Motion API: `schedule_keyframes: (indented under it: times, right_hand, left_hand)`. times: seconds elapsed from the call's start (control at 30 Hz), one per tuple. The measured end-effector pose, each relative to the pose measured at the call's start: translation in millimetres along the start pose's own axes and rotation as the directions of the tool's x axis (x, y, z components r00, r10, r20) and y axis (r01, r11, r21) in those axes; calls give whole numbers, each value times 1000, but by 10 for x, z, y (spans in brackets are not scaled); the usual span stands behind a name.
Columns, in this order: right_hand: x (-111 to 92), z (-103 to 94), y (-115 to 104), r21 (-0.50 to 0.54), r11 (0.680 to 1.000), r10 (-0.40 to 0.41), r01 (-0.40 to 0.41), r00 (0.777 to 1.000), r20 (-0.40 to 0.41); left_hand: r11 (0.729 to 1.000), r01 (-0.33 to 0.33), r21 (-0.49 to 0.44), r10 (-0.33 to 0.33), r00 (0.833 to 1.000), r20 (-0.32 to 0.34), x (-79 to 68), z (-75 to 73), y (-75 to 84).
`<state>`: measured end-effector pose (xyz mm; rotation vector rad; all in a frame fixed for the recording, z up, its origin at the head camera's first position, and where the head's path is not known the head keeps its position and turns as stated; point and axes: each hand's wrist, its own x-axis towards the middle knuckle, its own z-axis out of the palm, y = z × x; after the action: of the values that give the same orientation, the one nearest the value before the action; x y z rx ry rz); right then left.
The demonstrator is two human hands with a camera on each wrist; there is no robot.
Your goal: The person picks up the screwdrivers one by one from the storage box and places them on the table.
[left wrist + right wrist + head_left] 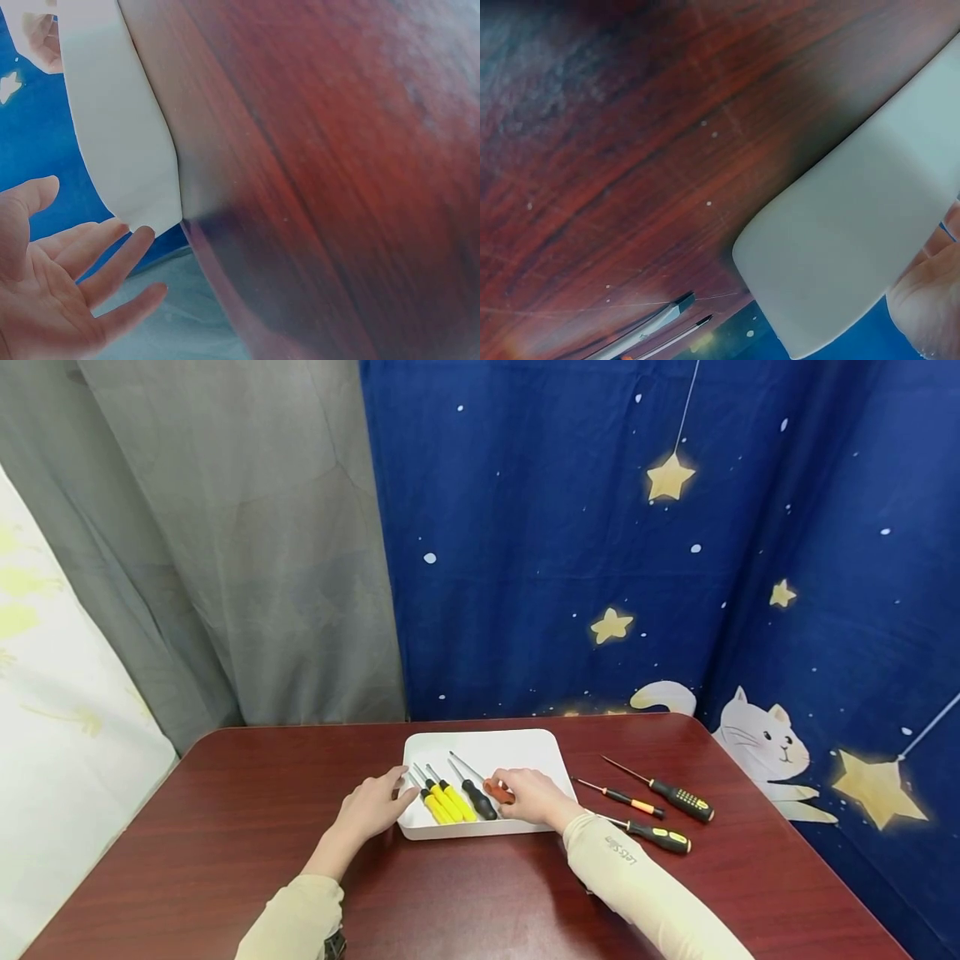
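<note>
A white tray (pixel 487 828) holds several screwdrivers. My right hand (pixel 532 795) reaches into it and grips the orange-red handle of a screwdriver (pixel 491 789), whose shaft points to the far left. Left of that lies a black-handled screwdriver (pixel 477 799), then three yellow-and-black screwdrivers (pixel 450 797) side by side. In the right wrist view the tray wall hides most of my right hand (pixel 934 292). My left hand (pixel 373 806) is at the tray's left edge; in the left wrist view its fingers (pixel 112 274) are spread, with fingertips at the tray's rim (pixel 150 210).
Right of the tray, three more screwdrivers lie on the dark red table (pixel 270 802): a large black one (pixel 682 799), a thin black-and-orange one (pixel 633 802) and a black-and-yellow one (pixel 660 837). Grey and blue curtains (pixel 525 568) hang behind the table.
</note>
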<state>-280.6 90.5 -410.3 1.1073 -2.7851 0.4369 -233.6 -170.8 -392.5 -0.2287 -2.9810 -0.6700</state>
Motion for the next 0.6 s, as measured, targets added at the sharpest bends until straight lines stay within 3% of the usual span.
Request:
schedule_keyframes:
  times: [0.6]
  right_hand:
    - [-1, 18, -11, -41, 998, 40, -39, 999, 17]
  left_hand:
    - [1000, 2, 4, -2, 1000, -6, 0, 14, -4]
